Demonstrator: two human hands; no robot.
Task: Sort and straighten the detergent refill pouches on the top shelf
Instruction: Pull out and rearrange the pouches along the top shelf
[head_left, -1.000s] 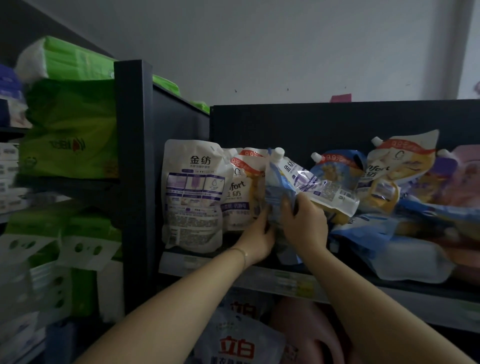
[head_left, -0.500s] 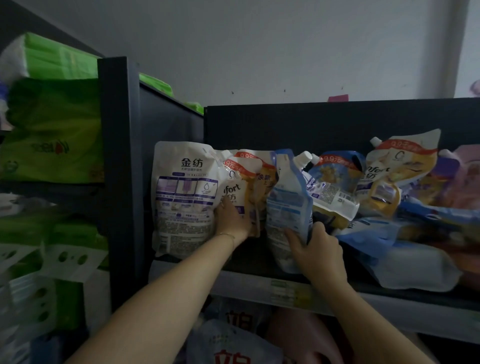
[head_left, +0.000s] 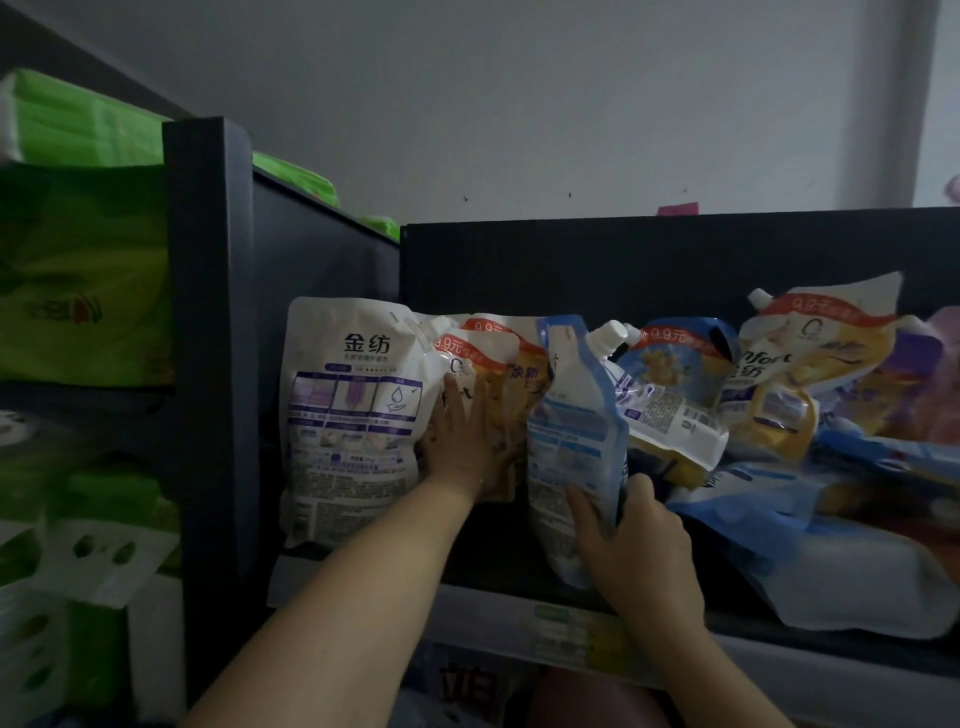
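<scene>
Few pouches stand straight so far in the head view: at the left end of the top shelf (head_left: 841, 667), a white pouch (head_left: 353, 415) and the orange-banded pouches (head_left: 511, 374) beside it are upright. The left hand (head_left: 460, 441) lies flat on the orange-banded pouches, fingers straight, pressing them back. The right hand (head_left: 631, 540) has its fingers curled round the lower edge of the blue pouch (head_left: 576, 415), holding it upright just right of them. Toward the shelf's right end a heap of pouches (head_left: 831, 467) lies slumped and overlapping, probably most of the work left. The room is dim, with a grey wall (head_left: 519, 104) behind and green packs (head_left: 78, 270) on the neighbouring rack.
</scene>
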